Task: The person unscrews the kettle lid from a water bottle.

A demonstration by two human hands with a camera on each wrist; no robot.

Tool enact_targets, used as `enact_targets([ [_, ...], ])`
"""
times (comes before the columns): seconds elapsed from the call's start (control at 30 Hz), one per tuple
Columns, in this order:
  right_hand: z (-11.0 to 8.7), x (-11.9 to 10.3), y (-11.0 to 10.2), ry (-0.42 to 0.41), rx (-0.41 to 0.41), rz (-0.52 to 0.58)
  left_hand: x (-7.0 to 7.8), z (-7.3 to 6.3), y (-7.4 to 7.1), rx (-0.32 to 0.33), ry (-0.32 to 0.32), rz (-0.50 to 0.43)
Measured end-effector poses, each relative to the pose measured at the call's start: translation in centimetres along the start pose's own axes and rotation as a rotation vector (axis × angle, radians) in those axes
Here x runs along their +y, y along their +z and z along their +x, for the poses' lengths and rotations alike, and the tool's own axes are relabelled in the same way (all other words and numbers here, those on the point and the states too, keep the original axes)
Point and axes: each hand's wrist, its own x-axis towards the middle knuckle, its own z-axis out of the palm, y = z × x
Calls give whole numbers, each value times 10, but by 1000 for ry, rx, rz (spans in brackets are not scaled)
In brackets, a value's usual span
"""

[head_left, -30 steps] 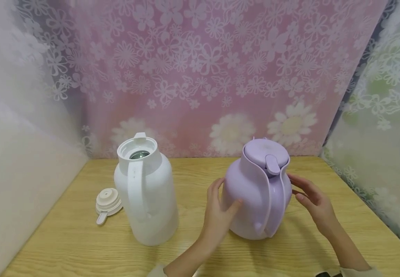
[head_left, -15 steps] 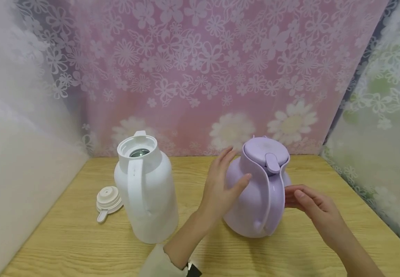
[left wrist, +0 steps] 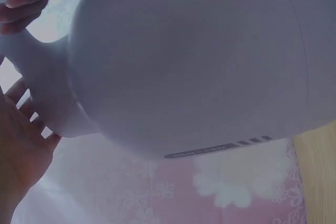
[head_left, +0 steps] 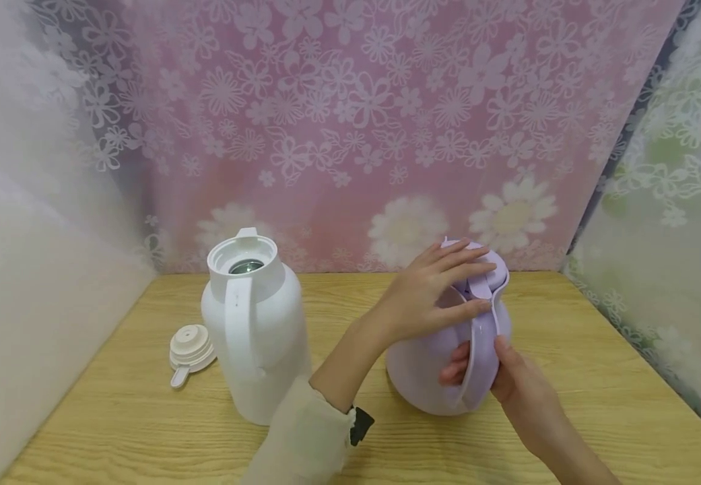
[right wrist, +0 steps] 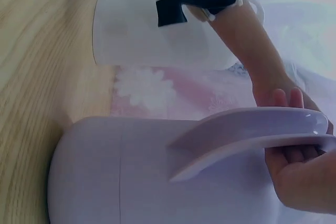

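A lilac vacuum jug [head_left: 413, 380] with a round lid [head_left: 498, 275] stands on the wooden table, its handle [head_left: 486, 360] toward me. My right hand [head_left: 526, 397] grips that handle, thumb on the near side and fingertips curled through to the left. Over the lid lies my left hand [head_left: 425, 296], fingers spread and nearly straight, thumb reaching across near the handle's top. In the left wrist view the jug's smooth body [left wrist: 199, 61] fills most of the picture. The right wrist view has the handle [right wrist: 247, 121] with the right hand [right wrist: 310, 184] round it.
To the left stands a white vacuum jug [head_left: 271, 350] with an uncovered mouth. Its cream stopper [head_left: 191, 351] lies on the table [head_left: 126, 417] beyond it. A pink floral backdrop [head_left: 326, 135] and pale side walls enclose the table.
My left hand has moved from the jug's left side up onto its lid. My right hand has gone from beside the jug to a grip on the handle.
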Motion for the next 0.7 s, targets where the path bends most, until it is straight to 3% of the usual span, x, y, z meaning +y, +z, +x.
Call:
enact_targets([
  [0.07,-1,3,2,-18,23,-5,-3,2,1,-21,29,29],
  [0.33,0,10,6,-57,59,18,-15,0,6,17,92,-7],
  [0.7,-2,3,9,23,69,-19,-15,2,-2,-47,62,-104],
])
